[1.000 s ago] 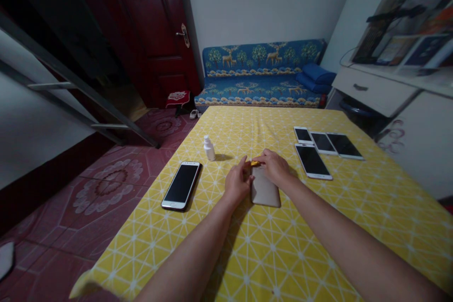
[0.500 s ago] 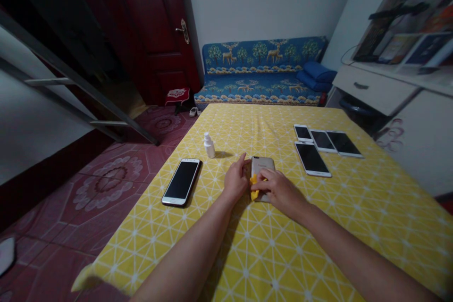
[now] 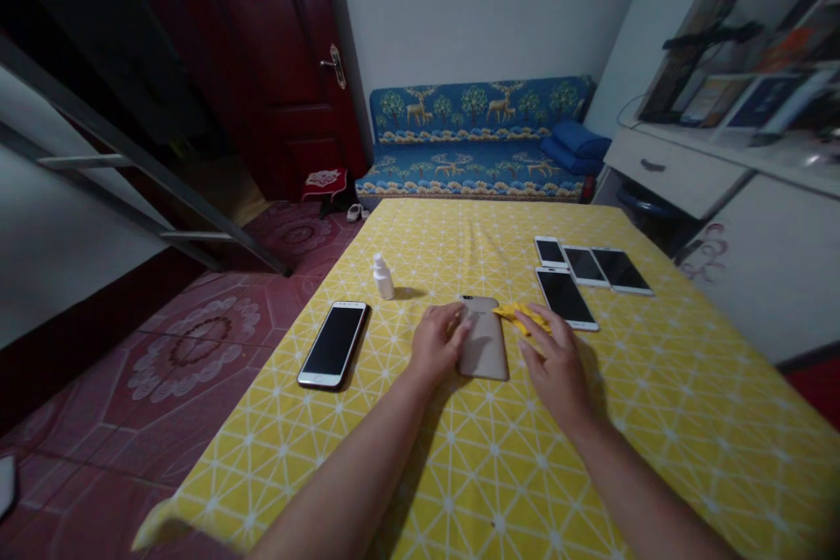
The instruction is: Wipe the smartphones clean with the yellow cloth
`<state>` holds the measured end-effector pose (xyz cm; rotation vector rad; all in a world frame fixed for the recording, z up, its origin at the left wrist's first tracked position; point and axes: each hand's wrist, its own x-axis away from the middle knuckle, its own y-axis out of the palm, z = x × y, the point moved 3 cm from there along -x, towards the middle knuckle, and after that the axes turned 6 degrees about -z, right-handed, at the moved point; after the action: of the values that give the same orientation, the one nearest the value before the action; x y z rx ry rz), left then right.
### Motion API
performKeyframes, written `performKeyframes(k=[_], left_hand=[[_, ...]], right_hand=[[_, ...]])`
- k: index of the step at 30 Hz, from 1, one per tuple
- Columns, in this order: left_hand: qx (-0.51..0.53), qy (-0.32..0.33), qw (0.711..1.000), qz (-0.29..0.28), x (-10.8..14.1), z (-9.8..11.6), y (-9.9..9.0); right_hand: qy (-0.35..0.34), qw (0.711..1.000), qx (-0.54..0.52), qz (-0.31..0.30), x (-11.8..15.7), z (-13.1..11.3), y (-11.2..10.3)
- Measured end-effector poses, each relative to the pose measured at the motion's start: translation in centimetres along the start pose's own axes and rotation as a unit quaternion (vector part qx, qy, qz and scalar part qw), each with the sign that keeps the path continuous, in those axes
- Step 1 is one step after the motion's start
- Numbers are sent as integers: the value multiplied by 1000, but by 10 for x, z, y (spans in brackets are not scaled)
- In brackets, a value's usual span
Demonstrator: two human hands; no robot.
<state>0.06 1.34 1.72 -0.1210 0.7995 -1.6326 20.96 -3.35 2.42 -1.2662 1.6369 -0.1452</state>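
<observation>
- Right fingers (image 3: 539,335) grip a yellow cloth (image 3: 508,312).
- Left fingers (image 3: 458,336), half-open, touch the phone (image 3: 484,346) lying just right of them.
- Any lettering on its back is too faint to read.

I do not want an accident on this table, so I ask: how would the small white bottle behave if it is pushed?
The small white bottle would probably tip if pushed near its top, because it stands upright and is taller than wide. Once on its side, it might roll, since its body looks rounded.
</observation>
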Motion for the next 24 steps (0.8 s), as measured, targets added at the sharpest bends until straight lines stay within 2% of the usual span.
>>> performKeyframes(k=[3, 6, 10, 13, 17, 19, 21, 24], left_hand=[[-27, 89, 994, -54, 7, 15, 4], [-84, 124, 983, -104, 16, 23, 15], [-131, 90, 976, -148, 26, 27, 32], [-154, 68, 971, -168, 29, 32, 36], [-173, 82, 963, -191, 27, 38, 31], [-166, 57, 965, -196, 26, 35, 26], [-163, 28, 968, -186, 26, 32, 22], [-194, 25, 967, -162, 30, 36, 24]], right_hand=[[25, 999, -34, 9, 7, -2, 2], [44, 997, -61, -8, 9, -4, 2], [66, 994, -81, -25, 10, -1, 4], [68, 993, -91, -27, 11, 1, 5], [75, 991, -102, -34, 11, 3, 7], [87, 989, -109, -39, 11, 4, 7], [96, 988, -116, -36, 10, 3, 6], [109, 986, -125, -33, 7, -1, 4]])
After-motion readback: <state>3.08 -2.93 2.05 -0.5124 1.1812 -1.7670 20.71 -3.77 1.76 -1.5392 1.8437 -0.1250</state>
